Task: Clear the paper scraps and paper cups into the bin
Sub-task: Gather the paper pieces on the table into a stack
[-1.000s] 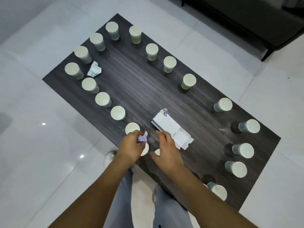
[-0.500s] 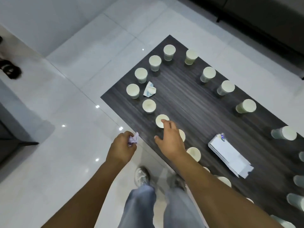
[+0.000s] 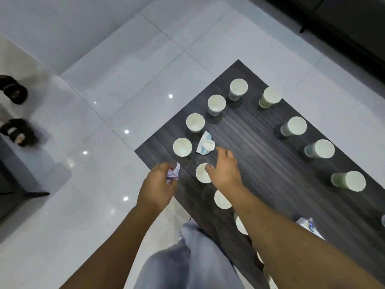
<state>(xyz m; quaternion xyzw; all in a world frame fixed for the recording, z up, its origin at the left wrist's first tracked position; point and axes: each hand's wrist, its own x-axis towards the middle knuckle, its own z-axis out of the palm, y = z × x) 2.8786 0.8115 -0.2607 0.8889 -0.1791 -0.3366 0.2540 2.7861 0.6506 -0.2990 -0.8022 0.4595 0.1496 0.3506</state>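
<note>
Lilac scrap (image 3: pixel 173 174) stays pinched in left hand (image 3: pixel 156 187), freeing right hand (image 3: pixel 226 171), fingers spread, to reach the crumpled paper (image 3: pixel 205 145) on the desk (image 3: pixel 270 163) among cups (image 3: pixel 182 147); no bin visible.

Single head-worn wide-angle view, looking steeply down and forward from standing height. The dark table (image 3: pixel 270 163) fills the right half of frame; white floor tiles (image 3: pixel 104 59) fill the left. Both forearms enter from the bottom edge.
</note>
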